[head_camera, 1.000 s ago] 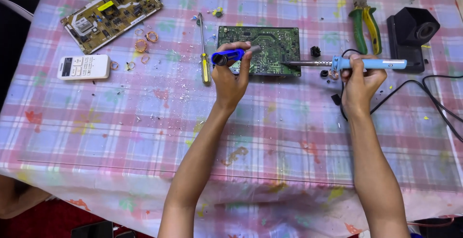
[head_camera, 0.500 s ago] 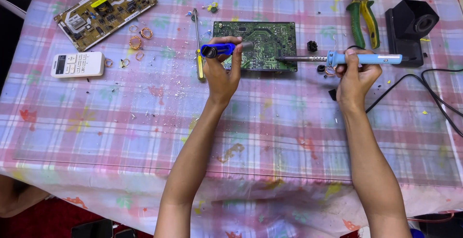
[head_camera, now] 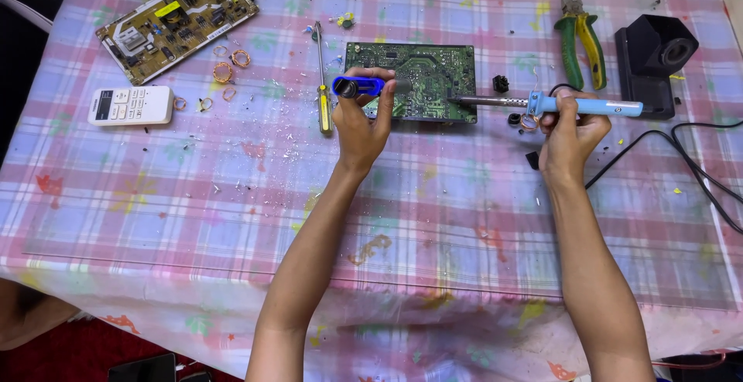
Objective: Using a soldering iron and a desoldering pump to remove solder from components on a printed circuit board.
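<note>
Two hands over the checked-cloth tabletop (head_camera: pixel 232 196): left hand (head_camera: pixel 360 123) has its grip closed on a blue cylindrical desoldering pump (head_camera: pixel 360 86) at the green circuit board (head_camera: pixel 422 80); right hand (head_camera: pixel 569 134) clasps a blue-handled soldering iron (head_camera: pixel 542 104), tip at the board's right edge. White remote control (head_camera: pixel 130 106) lies far left.

**Home electronics repair bench**

Looks like a makeshift repair spot set up at home. Plaid plastic tablecloth (head_camera: pixel 193 219) instead of a proper bench, littered with solder flecks and copper wire coils (head_camera: pixel 231 65). Bare circuit boards (head_camera: pixel 176 20), a soldering iron (head_camera: pixel 542 104), pliers (head_camera: pixel 579 32), a screwdriver (head_camera: pixel 323 80) and a white remote control (head_camera: pixel 130 106) spread about.
</note>
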